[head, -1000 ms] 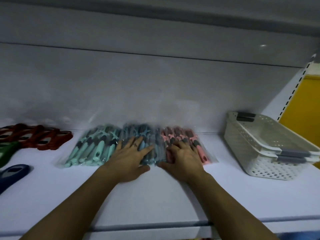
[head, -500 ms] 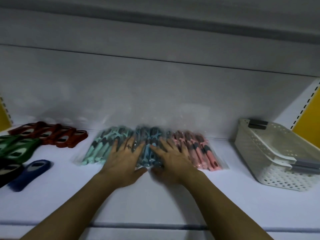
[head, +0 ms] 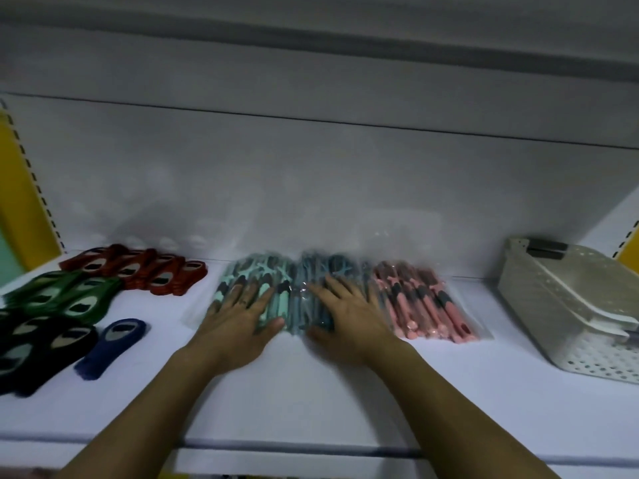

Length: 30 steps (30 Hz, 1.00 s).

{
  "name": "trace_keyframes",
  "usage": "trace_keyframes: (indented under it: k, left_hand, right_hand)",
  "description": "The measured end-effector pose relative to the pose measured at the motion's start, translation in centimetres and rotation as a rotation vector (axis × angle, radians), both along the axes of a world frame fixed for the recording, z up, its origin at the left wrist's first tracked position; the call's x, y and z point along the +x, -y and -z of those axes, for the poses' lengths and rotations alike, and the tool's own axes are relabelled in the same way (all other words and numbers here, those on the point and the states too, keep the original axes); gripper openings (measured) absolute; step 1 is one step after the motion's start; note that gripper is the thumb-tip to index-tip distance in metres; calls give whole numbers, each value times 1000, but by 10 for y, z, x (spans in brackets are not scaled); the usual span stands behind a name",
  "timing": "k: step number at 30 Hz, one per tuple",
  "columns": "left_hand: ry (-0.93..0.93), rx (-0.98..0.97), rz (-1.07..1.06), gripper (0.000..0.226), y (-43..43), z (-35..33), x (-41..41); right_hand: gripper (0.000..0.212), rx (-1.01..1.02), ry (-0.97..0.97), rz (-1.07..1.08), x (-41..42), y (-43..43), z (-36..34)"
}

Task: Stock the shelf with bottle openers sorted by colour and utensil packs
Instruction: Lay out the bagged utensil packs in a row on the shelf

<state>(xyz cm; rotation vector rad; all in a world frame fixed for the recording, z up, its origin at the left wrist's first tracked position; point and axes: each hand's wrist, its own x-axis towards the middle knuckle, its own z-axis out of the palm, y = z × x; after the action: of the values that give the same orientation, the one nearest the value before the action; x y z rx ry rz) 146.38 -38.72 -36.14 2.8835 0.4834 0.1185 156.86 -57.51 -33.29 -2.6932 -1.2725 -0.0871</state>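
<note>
Three clear utensil packs lie side by side at the back of the white shelf (head: 311,392): a mint pack (head: 262,281), a blue pack (head: 307,299) and a pink pack (head: 425,305). My left hand (head: 238,319) lies flat with spread fingers on the mint pack. My right hand (head: 349,316) rests flat on the blue pack, reaching the pink pack's edge. Bottle openers lie in colour groups at the left: red openers (head: 138,267), green openers (head: 65,295), black openers (head: 38,347) and one blue opener (head: 110,344).
A white perforated basket (head: 567,312) with grey handles stands at the right end of the shelf. The shelf's back wall rises right behind the packs. Yellow uprights frame the shelf at both sides.
The view has swung left, bringing more bottle openers into sight. Both hands have slid left across the packs, the left onto the mint pack, the right onto the blue one.
</note>
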Motion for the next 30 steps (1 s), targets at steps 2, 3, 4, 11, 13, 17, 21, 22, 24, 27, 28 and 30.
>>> trace_keyframes:
  k: [2, 3, 4, 11, 13, 17, 21, 22, 24, 27, 28, 30]
  left_hand:
    - [74, -53, 50, 92, -11, 0, -7]
    - [108, -62, 40, 97, -17, -1, -10]
    - [131, -59, 8, 94, -23, -1, -13]
    - [164, -68, -61, 95, -39, 12, -29]
    - [170, -95, -28, 83, -38, 10, -28]
    - [187, -147, 33, 64, -53, 18, -31]
    - [288, -125, 66, 48, -55, 20, -30]
    - [313, -120, 57, 46, -53, 18, -29]
    - [346, -104, 38, 43, -53, 16, -27]
    - [347, -63, 21, 40, -52, 16, -24]
    - [335, -57, 17, 42, -52, 16, -24]
    - [294, -78, 34, 53, -51, 18, -26]
  right_hand:
    - [68, -26, 22, -25, -8, -20, -2]
    - [64, -38, 43, -33, -12, -30, -2]
    - [59, -38, 61, -42, -15, -39, -3]
    - [45, -128, 4, -76, -25, -88, -5]
    - [48, -149, -12, -58, -20, -90, -8]
    - [47, -142, -45, -59, -13, -94, -7]
    - [55, -239, 67, -25, -15, -81, -12]
    - [55, -268, 87, -26, -16, -80, -13]
    - [53, -286, 72, -34, -18, -80, -15]
    - [63, -293, 57, -18, -21, -84, -12]
    - [64, -288, 64, -10, -21, -85, -11]
    - [64, -256, 64, 2, -19, -86, -7]
